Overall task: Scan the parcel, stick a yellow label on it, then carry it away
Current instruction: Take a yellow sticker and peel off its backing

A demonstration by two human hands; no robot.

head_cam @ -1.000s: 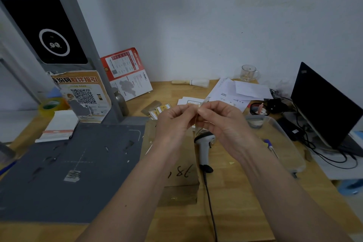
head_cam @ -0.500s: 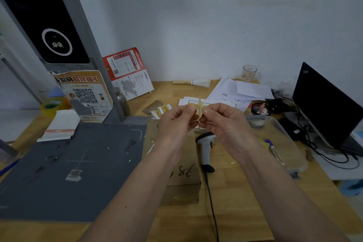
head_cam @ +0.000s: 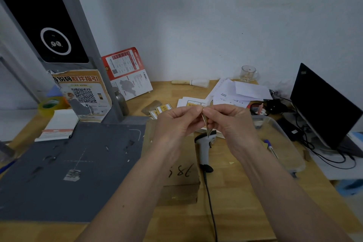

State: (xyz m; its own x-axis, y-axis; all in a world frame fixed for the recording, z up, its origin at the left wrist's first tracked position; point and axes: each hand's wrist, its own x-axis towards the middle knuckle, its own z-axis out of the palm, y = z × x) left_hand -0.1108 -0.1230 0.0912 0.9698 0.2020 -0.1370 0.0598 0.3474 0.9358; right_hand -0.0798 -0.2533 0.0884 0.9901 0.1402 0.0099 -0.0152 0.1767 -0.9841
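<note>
Matt brown cardboard parcel (head_cam: 182,175) on a smooth wooden table (head_cam: 245,192), beside a glossy plastic scanner (head_cam: 204,143).

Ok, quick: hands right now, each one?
Left hand: pinching the yellow label at its top.
Right hand: pinching the same label from the other side.

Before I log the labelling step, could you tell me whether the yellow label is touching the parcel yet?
Apart: in the head view both hands hold the yellow label above the parcel.

Scanner (head_cam: 204,143) right of parcel (head_cam: 180,175), mat (head_cam: 68,173) left
</note>
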